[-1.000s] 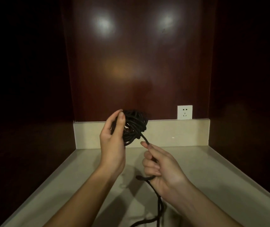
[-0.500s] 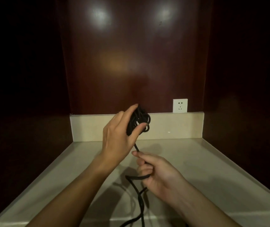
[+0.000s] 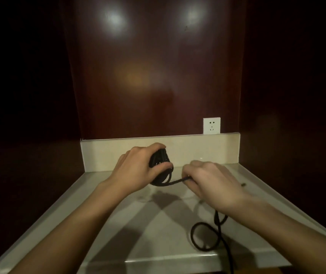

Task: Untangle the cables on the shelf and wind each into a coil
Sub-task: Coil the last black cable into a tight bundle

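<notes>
The left hand grips a wound bundle of black cable, fingers over its top and thumb across its front, held just above the pale shelf near the back ledge. A strand runs from the bundle's underside to the right hand, whose curled fingers pinch it. Below that wrist, the loose cable forms a loop on the shelf and trails off the front edge. A white wall socket sits above the ledge.

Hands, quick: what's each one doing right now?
Left hand: grips the wound black cable coil.
Right hand: pinches the loose cable strand leading off it.
</notes>
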Motion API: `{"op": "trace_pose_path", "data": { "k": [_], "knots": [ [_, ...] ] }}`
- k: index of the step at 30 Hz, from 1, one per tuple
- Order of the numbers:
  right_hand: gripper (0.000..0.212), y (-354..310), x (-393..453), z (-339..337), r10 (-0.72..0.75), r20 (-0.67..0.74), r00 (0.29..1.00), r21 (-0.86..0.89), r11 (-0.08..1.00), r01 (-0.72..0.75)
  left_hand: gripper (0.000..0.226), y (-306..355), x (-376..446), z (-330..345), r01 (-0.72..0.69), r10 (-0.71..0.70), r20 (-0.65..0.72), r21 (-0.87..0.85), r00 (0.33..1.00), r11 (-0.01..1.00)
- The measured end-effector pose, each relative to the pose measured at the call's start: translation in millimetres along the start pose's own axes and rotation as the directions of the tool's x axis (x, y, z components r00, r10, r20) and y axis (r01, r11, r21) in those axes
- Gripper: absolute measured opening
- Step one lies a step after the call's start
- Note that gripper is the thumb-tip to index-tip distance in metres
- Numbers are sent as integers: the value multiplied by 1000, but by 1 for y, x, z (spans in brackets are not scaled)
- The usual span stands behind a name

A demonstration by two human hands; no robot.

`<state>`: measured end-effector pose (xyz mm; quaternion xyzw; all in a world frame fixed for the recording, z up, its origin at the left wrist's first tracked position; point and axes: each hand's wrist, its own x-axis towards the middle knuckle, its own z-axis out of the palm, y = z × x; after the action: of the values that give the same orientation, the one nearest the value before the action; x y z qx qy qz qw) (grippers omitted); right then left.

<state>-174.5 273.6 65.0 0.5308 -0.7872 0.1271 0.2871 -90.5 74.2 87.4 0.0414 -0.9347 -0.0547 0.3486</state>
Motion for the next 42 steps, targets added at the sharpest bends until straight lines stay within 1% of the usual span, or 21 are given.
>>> {"op": "trace_pose_path", "data": {
  "k": [1,2,3,5,7,9,12,13,17,18,20,23,27,30,32,33,35,37,39,41,42],
  "knots": [
    [14,4,3,-5,-147,-54,988,-108,984,141,50,1,-1,-3,8,-6,77,-22,997,1000],
    [21,11,6,-9,-279,-89,956,-177,949,260,47,2,-2,-6,22,-8,170,-83,985,996],
    [28,17,10,-15,-373,-116,921,-211,915,344,42,4,-5,-9,47,4,269,-182,963,982],
    [37,32,19,-24,-468,-181,865,-196,879,435,28,12,-11,-18,113,87,440,-408,894,906],
    [43,36,26,-29,-532,-222,817,-199,845,497,23,19,-18,-27,168,192,527,-559,828,812],
    [49,36,32,-32,-580,-242,778,-221,814,537,30,25,-25,-32,223,252,551,-653,795,723],
    [62,36,39,-37,-595,-287,750,-248,803,542,38,32,-30,-38,277,227,501,-741,835,612],
    [62,36,42,-39,-599,-311,738,-261,801,539,38,33,-31,-38,293,214,474,-779,854,554],
    [42,34,52,-35,-590,-431,683,-282,807,519,48,33,-34,-33,399,172,428,-899,887,179],
    [39,33,53,-33,-584,-449,677,-279,811,515,49,33,-34,-32,403,163,418,-907,893,119],
    [36,29,56,-27,-559,-474,680,-246,826,508,51,31,-35,-30,408,146,414,-910,899,67],
    [34,27,57,-18,-521,-503,689,-202,846,493,59,29,-37,-26,421,111,425,-905,898,52],
    [31,35,55,-3,-493,-467,734,-165,864,475,59,25,-36,-26,400,69,400,-916,914,19],
    [7,41,51,12,-418,-446,792,-111,903,414,61,24,-35,-28,365,65,366,-931,928,27],
    [19,38,48,22,-307,-406,861,23,938,345,63,26,-34,-27,329,66,328,-944,942,3],
    [21,35,47,26,-243,-383,891,111,946,305,63,28,-32,-26,308,56,307,-951,950,-22],
    [20,25,42,35,-177,-367,913,196,945,262,62,32,-29,-25,263,24,262,-960,965,-93],
    [29,11,40,45,-114,-390,914,218,953,212,55,37,-24,-23,222,-25,230,-959,973,-175],
    [34,-8,37,49,48,-404,913,372,921,117,49,41,-20,-21,176,-80,199,-956,977,-233],
    [28,-27,32,51,233,-335,913,604,797,18,46,43,-16,-19,133,-136,169,-962,976,-237],
    [22,-35,30,53,287,-288,914,692,722,-9,48,45,-15,-18,110,-169,148,-970,974,-219]
  ]
}}
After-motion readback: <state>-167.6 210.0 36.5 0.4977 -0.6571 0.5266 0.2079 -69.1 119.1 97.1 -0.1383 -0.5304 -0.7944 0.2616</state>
